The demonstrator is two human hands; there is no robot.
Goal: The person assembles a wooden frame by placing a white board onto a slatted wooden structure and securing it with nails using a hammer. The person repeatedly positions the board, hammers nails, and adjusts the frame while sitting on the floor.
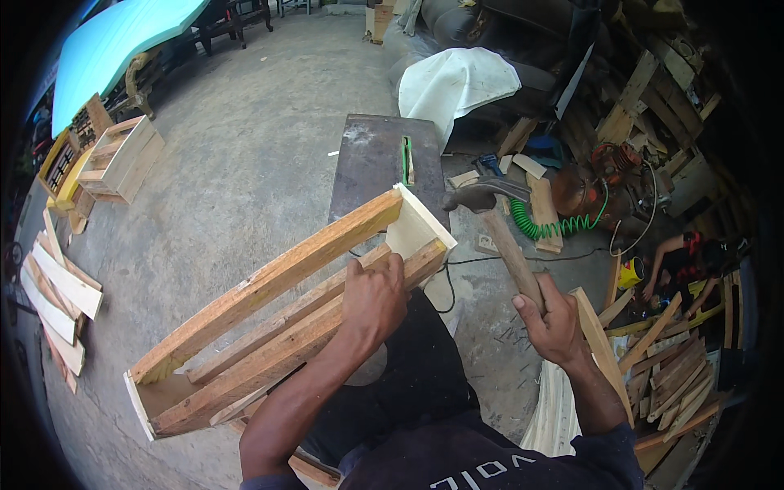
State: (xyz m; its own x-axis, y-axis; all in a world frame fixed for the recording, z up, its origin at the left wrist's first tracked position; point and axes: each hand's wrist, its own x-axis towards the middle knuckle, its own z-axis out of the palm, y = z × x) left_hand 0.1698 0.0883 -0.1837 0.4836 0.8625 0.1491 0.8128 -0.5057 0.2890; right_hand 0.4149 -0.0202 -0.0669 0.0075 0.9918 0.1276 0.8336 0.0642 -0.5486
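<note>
A long wooden frame lies slantwise across my lap, made of rough rails with pale board pieces closing both ends. My left hand is closed on one of its inner rails, close to the far right end. Raised just right of that end is a claw hammer; my right hand grips its wooden handle low down. The dark metal head hangs above the floor near the frame's end board, apart from it. Whether my left fingers also pinch a nail is hidden.
Ahead stands a dark low table with a green-edged slot. To the right are an air compressor, a coiled green hose and scrap wood. A crate-like wooden frame stands left; another person crouches far right.
</note>
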